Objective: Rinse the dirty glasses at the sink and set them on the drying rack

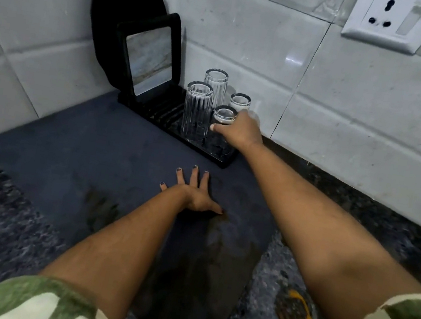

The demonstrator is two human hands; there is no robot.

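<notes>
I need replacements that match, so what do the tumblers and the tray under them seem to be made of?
The tumblers look like clear ribbed glass: see-through walls, vertical flutes, thick bright bases facing up. The tray looks like black moulded plastic, ridged and slightly glossy, though coated metal cannot be ruled out. The right hand grips the short glass.

Clear ribbed glasses [196,111]; glossy black plastic rack [220,158].

Short camouflage sleeves [46,301] in green and cream, forearms bare, dark polish on the left grip's [195,195] nails.
</notes>
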